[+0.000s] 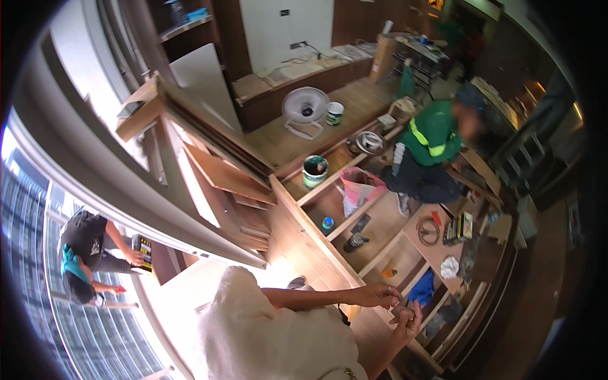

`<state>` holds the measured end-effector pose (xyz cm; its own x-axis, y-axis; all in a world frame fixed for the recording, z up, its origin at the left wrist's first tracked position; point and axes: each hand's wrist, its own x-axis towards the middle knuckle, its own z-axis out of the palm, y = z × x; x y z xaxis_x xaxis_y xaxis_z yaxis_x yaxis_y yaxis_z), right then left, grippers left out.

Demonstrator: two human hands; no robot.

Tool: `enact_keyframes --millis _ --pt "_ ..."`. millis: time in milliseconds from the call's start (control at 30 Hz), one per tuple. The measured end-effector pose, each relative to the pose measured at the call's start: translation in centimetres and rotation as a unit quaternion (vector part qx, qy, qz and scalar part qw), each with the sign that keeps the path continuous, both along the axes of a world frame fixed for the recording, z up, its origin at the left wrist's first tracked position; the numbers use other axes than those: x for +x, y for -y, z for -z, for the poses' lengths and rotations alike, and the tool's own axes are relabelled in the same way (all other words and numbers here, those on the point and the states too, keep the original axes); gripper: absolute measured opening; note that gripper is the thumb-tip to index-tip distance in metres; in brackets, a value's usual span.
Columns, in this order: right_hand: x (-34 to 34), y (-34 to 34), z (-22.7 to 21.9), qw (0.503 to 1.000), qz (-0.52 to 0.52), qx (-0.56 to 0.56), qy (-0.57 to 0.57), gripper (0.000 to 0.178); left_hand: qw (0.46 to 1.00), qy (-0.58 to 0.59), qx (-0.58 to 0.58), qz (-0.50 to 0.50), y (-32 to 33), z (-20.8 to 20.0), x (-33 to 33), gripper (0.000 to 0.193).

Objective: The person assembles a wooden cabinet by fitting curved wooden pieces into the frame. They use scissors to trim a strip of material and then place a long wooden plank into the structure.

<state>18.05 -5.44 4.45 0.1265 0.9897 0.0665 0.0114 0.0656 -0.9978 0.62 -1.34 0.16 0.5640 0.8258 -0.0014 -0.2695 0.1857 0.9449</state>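
Observation:
My left hand (379,296), with a ring on one finger, reaches out from my white sleeve with its fingers curled. My right hand (409,318) rises just below it, fingers up and slightly apart. The two hands nearly touch at the fingertips. Too small to tell if anything sits between them. Both hover over the edge of a long wooden frame (304,234) with open compartments that lies on the floor.
In the compartments lie a green paint bucket (315,171), pink bag (358,187), black bottle (354,242), cable coil (429,231), white rag (449,267) and blue cloth (421,288). A person in a green shirt (434,136) crouches beyond. A fan (305,107) stands behind. Another person (82,253) is at the left window.

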Motion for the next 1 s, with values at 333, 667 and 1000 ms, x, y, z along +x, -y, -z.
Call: enact_keyframes --millis 333,667,1000 --pt "-5.1 -4.2 -0.2 0.997 -0.053 0.058 0.020 0.030 0.994 -0.004 0.055 -0.098 0.0 -0.9 -4.7 0.046" --pt "-4.0 -3.8 1.3 0.997 0.008 0.014 0.069 0.023 0.993 -0.014 0.086 -0.080 0.1 0.8 -3.6 0.042" --pt "-6.0 -3.3 -1.3 0.998 -0.043 0.006 0.037 0.032 0.991 -0.032 0.092 -0.090 0.4 1.0 -3.2 0.036"
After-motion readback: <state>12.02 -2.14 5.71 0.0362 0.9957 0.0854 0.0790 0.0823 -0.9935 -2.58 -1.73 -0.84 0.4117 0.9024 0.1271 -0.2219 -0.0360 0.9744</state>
